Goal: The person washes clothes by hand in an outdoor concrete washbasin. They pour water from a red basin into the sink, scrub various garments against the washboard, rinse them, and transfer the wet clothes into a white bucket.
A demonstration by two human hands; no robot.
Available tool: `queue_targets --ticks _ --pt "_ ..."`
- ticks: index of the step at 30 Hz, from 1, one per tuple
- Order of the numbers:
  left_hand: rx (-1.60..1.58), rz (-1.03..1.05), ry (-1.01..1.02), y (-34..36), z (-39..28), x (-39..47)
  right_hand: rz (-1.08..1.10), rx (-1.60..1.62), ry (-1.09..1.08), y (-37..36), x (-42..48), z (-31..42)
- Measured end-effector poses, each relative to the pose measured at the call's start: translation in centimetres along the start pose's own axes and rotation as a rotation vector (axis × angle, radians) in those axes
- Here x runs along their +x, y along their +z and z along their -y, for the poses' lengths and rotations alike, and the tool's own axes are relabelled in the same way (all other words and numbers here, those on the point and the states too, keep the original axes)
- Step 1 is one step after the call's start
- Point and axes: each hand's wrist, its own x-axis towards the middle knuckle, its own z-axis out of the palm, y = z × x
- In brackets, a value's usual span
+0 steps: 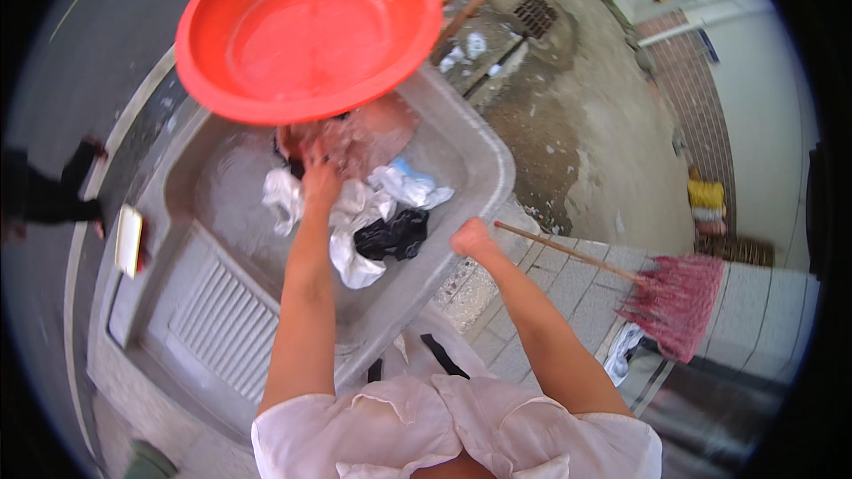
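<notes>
My left hand (322,163) reaches into an outdoor laundry sink (229,146), in splashing water below the near rim of a red plastic basin (309,26). Its fingers are blurred by the water, and their grip cannot be made out. White cloths (356,213), a light blue and white cloth (411,185) and a black cloth (394,235) lie in the sink by my left wrist. My right hand (471,237) rests closed at the sink's right rim; whether it grips the rim is unclear. The ribbed washboard (226,322) fills the sink's lower left part.
A white, shallow rectangular container (128,241) sits on the left ledge. Two poles (476,3) rise beyond the basin. A red mop (682,306) lies on paving at right, and a drain grate (535,14) is set in wet ground. At far left a person in dark clothes (50,193) is on the road.
</notes>
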Motion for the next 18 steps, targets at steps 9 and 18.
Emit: queue_targets --ticks 9,18 --pt "-1.702 -0.424 -1.007 -1.7 4.6 -8.3 -0.032 -0.166 -0.22 1.9 1.9 -0.6" --pt "-0.923 0.357 -0.313 -13.7 -7.0 -11.4 -0.122 0.072 -0.043 1.2 0.7 0.0"
